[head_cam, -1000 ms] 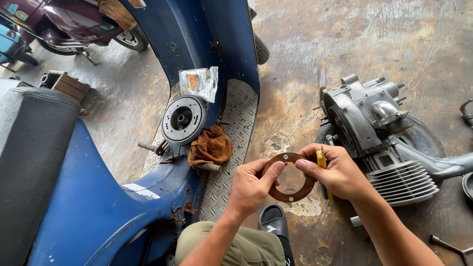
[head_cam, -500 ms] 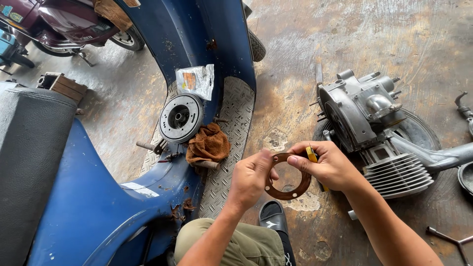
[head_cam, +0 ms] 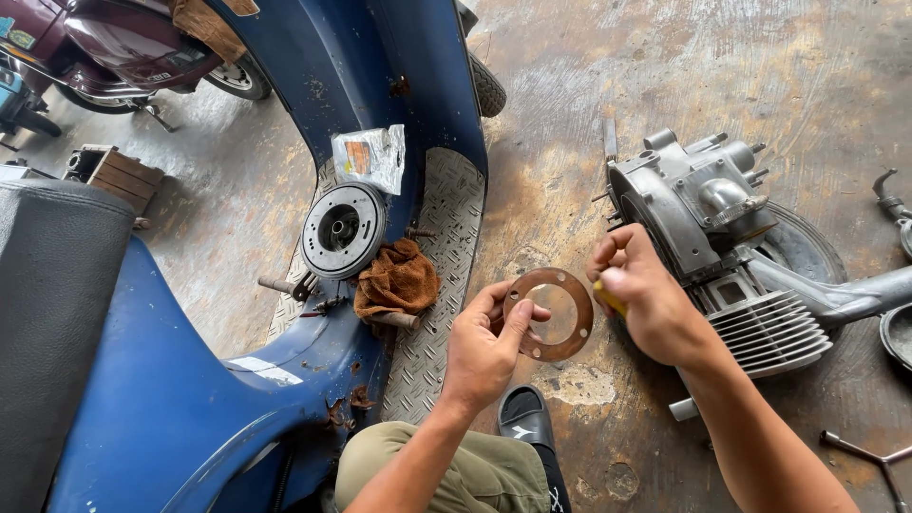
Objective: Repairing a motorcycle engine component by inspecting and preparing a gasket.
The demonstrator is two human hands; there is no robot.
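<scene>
Gripping is done here by two bare hands, and each grip is closed on something. The left hand is holding a flat brown ring gasket by its left edge: the thumb is lying on the top face and the other fingers are closing under it, so this grip is clamped on the gasket. The gasket is staying in the air above the concrete floor, with its face turned up toward the camera, between the two hands. The right hand is just beside the right edge of the gasket. Its fingers are curling into a loose fist around a small yellow object, of which only a short piece is showing, so I cannot tell what kind of thing it is.

Right behind the right hand, a grey metal engine with cooling fins is lying on the floor. On the left side, a blue scooter body is standing, and its patterned metal footboard is carrying several things: a round dark metal disc part, a crumpled brown rag touching it at the lower right, and a clear plastic packet further up. A black sandal is showing under the left hand, near the person's knee in olive trousers.
</scene>
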